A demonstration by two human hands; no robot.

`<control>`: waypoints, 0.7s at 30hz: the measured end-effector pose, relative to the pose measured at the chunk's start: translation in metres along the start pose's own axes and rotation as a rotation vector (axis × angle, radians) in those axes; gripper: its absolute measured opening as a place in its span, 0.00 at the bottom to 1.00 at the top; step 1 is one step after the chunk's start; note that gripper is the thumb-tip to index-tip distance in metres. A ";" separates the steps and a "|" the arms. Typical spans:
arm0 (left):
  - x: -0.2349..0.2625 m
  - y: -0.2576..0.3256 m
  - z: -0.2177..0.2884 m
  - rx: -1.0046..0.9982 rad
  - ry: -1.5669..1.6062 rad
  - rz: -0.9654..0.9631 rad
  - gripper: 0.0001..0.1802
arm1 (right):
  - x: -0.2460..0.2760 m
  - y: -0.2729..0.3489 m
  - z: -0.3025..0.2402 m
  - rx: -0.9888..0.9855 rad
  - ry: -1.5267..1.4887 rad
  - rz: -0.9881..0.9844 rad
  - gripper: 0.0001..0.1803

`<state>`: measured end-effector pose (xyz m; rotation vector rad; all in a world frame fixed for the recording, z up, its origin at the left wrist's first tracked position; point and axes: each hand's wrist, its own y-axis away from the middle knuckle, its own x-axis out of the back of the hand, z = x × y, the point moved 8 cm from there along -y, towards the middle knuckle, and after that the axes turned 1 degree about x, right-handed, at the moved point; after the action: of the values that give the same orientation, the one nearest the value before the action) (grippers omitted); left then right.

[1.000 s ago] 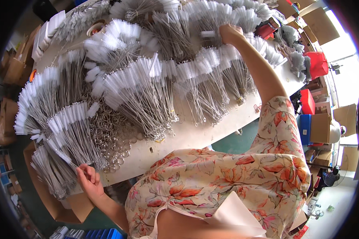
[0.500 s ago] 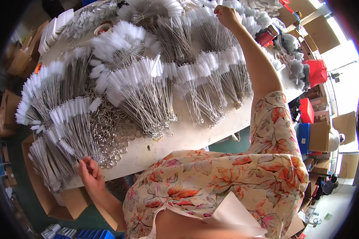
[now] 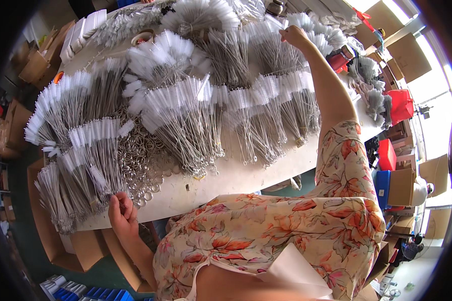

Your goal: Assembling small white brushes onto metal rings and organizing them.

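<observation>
Table lay covered in fanned brush bundles, a ring pile near its front edge. Left hand curled at that edge, pinching wire stems. Right hand reached far, fingers closed on a far bundle.

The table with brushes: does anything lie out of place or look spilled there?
Mostly orderly fanned bundles. A loose heap of metal rings lies spread between the bundles near the left hand, untidier than the rest.

Brush bundles crowd the table; only its near edge lies bare.
</observation>
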<state>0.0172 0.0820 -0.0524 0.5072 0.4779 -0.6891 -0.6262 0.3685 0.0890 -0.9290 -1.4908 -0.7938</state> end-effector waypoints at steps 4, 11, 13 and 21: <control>-0.023 -0.012 -0.002 0.003 0.038 -0.117 0.16 | 0.032 0.002 -0.020 0.278 -0.668 0.303 0.14; -0.135 -0.013 0.058 -0.356 -0.501 -0.215 0.15 | 0.082 0.161 -0.228 0.768 -1.839 -0.202 0.14; -0.188 -0.010 0.073 -0.471 -0.560 -0.316 0.13 | 0.055 0.197 -0.273 0.815 -1.950 -0.526 0.14; -0.233 -0.031 0.075 -0.872 -0.967 -0.235 0.07 | -0.021 0.283 -0.362 0.568 -2.191 -0.778 0.11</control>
<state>-0.1439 0.1280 0.1291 -0.7105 -0.1145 -0.7839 -0.2087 0.1765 0.1057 -0.4706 -3.7499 0.7463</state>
